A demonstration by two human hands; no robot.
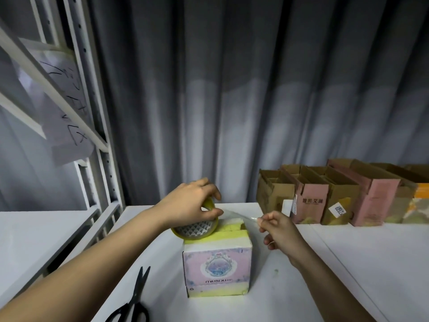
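A small pink and yellow carton (pixel 217 267) stands on the white table (pixel 348 263) in front of me. My left hand (pixel 192 205) grips a roll of clear tape (pixel 197 228) held just above the carton's top left corner. A strip of clear tape (pixel 239 216) stretches from the roll to the right. My right hand (pixel 278 231) pinches the free end of that strip, to the right of the carton and a little above its top.
Black scissors (pixel 134 303) lie on the table at the lower left. A row of open cardboard boxes (pixel 336 196) lines the back right edge. A white metal rack (pixel 92 135) with a paper sheet stands at left; a grey curtain hangs behind.
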